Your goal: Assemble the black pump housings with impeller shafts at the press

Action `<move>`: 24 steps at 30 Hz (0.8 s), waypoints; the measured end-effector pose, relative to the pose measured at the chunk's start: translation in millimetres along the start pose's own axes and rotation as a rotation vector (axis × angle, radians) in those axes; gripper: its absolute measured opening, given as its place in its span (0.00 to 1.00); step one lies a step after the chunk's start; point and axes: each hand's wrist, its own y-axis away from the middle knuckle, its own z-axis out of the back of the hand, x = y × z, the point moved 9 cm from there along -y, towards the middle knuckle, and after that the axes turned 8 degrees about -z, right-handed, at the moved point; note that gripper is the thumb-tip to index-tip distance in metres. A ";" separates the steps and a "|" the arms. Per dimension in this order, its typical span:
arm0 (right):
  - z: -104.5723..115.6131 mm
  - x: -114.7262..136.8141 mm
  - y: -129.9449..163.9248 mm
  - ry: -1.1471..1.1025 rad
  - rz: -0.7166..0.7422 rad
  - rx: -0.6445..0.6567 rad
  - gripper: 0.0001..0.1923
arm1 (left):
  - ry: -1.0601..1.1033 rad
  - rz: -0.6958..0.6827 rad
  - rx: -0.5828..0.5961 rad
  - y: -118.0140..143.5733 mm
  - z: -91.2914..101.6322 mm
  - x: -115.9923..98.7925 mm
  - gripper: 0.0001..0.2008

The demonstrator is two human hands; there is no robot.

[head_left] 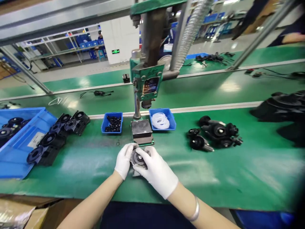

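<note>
- Both gloved hands close on 1 round black part (137, 158); left hand (124, 160) cups its side, right hand (156, 171) covers its top; it sits low over the bench (214, 178), just short of the press plate (141, 131).
- Judged mid-batch: about 5 dark assemblies (215, 133) lie right of the grip; about 7 black housings (57, 135) wait left of it.
- Beyond the grip: 2 small blue bins, 1 of black rings (112, 122), 1 of white rings (162, 120).

**One head-worn view, looking forward and down**

The single camera sits on the person's head, facing forward and down over the green workbench (214, 178). It is close to both gloved hands at lower centre; the press (145, 79) stands straight ahead, shelving far behind.
</note>
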 end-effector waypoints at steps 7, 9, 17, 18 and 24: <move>-15.9 -22.8 -5.7 -0.258 0.152 0.072 0.25 | 0.039 -0.129 0.335 22.6 -4.3 -2.7 0.53; -22.6 -31.1 -8.8 -0.372 0.093 0.169 0.26 | -0.042 -0.163 0.421 29.4 -13.5 -4.5 0.66; -32.3 -44.0 -25.7 -0.391 -0.009 0.419 0.39 | -0.074 -0.222 0.394 30.7 -24.4 -5.2 0.60; -34.0 -42.5 -26.8 -0.377 0.003 0.441 0.40 | -0.071 -0.234 0.388 30.7 -24.2 -5.0 0.60; -29.3 -43.9 -13.1 -0.436 -0.072 0.231 0.36 | -0.104 -0.293 0.343 31.4 -23.4 -7.3 0.59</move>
